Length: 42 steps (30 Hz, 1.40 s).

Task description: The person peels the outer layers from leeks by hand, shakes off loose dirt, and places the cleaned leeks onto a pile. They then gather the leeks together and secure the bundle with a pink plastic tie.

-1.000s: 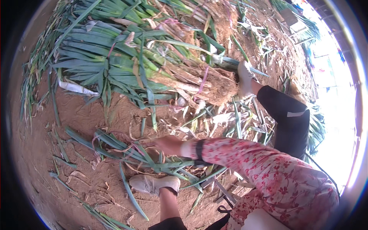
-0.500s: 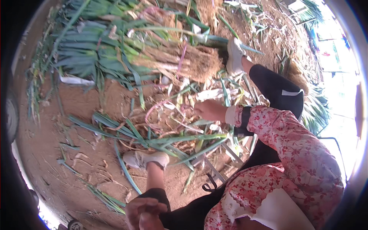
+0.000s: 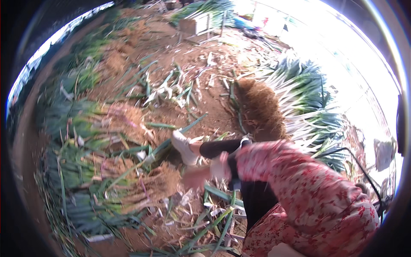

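My right hand (image 3: 195,176) reaches out from a pink floral sleeve over the ground, smeared by motion, so its fingers cannot be made out. Closest to it are the brown roots of a bundle of leeks (image 3: 158,184), tied with a thin pinkish band. Whether the hand touches these roots I cannot tell. Loose peeled leaves (image 3: 184,199) lie just below the hand, and my shoe (image 3: 184,147) is just above it. My left hand is out of the picture.
More leek bundles (image 3: 81,171) lie in a row along the left. At the right, white-stemmed leeks (image 3: 295,115) are spread in a row, roots inward. A box on a low frame (image 3: 188,26) stands at the back. Leaf scraps (image 3: 167,88) litter the soil.
The view has swung to the right and farther out, bringing in the white-stemmed leeks. My left hand has left the picture. My right hand now appears beside the bundle's roots, blurred.
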### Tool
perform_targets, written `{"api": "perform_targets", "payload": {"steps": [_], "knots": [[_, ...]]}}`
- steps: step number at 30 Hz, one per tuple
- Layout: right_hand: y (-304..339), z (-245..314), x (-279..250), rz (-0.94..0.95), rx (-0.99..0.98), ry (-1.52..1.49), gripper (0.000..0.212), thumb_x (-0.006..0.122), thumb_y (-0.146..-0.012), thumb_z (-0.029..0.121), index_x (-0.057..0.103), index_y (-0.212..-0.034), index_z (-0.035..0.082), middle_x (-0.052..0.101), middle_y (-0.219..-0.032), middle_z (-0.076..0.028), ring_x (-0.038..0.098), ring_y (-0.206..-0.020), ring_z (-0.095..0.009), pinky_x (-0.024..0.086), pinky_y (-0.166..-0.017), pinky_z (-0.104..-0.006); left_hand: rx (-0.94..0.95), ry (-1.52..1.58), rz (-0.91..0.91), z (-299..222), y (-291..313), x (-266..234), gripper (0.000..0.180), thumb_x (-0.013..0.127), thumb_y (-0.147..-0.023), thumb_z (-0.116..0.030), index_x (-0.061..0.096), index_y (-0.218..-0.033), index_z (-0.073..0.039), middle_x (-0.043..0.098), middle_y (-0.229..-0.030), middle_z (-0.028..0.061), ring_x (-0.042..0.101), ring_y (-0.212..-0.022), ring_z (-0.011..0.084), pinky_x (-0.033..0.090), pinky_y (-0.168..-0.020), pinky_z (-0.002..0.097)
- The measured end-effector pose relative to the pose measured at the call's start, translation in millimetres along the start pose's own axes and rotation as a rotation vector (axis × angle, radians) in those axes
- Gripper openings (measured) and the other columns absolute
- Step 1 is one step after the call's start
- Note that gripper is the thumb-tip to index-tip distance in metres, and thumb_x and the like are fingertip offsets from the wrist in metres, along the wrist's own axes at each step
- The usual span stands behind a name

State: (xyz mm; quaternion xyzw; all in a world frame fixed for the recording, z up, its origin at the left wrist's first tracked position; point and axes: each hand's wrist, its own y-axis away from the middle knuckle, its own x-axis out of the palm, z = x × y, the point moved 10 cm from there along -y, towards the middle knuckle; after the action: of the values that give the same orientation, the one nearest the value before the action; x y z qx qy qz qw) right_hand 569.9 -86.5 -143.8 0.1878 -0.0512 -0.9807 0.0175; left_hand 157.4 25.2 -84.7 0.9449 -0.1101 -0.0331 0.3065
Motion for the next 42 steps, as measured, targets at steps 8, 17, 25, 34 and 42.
{"api": "perform_targets", "payload": {"steps": [8,17,25,34,42], "knots": [[430,118,-539,-1.849,0.302,0.195,0.035,0.053,-0.083,0.024,0.046,-0.107,0.0,0.056,-0.086,-0.014,0.059,-0.079,-0.022,0.052,-0.06,-0.0294,-0.197,0.007,0.126,36,-24,67,0.025,0.053,-0.079,-0.021,0.055,-0.099,-0.006,0.058,-0.082,0.0058,0.054,-0.073,0.0181,0.042,-0.058,0.0274],[50,-86,-228,-0.492,0.817,-0.042,0.042,0.053,-0.081,0.034,0.047,-0.11,0.005,0.055,-0.097,-0.008,0.06,-0.078,-0.022,0.05,-0.064,-0.0309,-0.308,-0.201,0.146,130,-45,66,0.032,0.054,-0.081,-0.033,0.05,-0.102,-0.009,0.054,-0.09,0.0065,0.056,-0.074,0.0176,0.047,-0.06,0.028],[32,-237,20,-0.198,0.92,0.464,0.063,0.051,-0.071,0.056,0.057,-0.1,0.001,0.061,-0.084,-0.02,0.06,-0.081,-0.031,0.046,-0.074,-0.0348,-0.801,-0.249,-0.13,341,-16,-36,0.058,0.056,-0.078,-0.037,0.027,-0.124,-0.017,0.04,-0.109,0.0104,0.052,-0.084,0.0278,0.044,-0.062,0.0402],[52,-271,136,0.044,1.181,0.402,0.065,0.056,-0.071,0.05,0.047,-0.108,-0.002,0.059,-0.09,-0.019,0.057,-0.09,-0.028,0.045,-0.079,-0.0334,-0.786,-0.013,-0.399,389,-75,-22,0.091,0.067,-0.069,-0.043,0.01,-0.132,-0.009,0.04,-0.116,0.0139,0.046,-0.095,0.0283,0.044,-0.071,0.0418],[-11,-213,297,0.183,0.978,0.175,0.03,0.054,-0.076,0.024,0.051,-0.095,0.001,0.059,-0.082,-0.02,0.06,-0.074,-0.033,0.048,-0.067,-0.041,-0.366,-0.351,-0.444,397,-108,-42,0.034,0.06,-0.076,-0.029,0.055,-0.097,-0.002,0.058,-0.086,0.0053,0.055,-0.074,0.0197,0.045,-0.06,0.0322]]}}
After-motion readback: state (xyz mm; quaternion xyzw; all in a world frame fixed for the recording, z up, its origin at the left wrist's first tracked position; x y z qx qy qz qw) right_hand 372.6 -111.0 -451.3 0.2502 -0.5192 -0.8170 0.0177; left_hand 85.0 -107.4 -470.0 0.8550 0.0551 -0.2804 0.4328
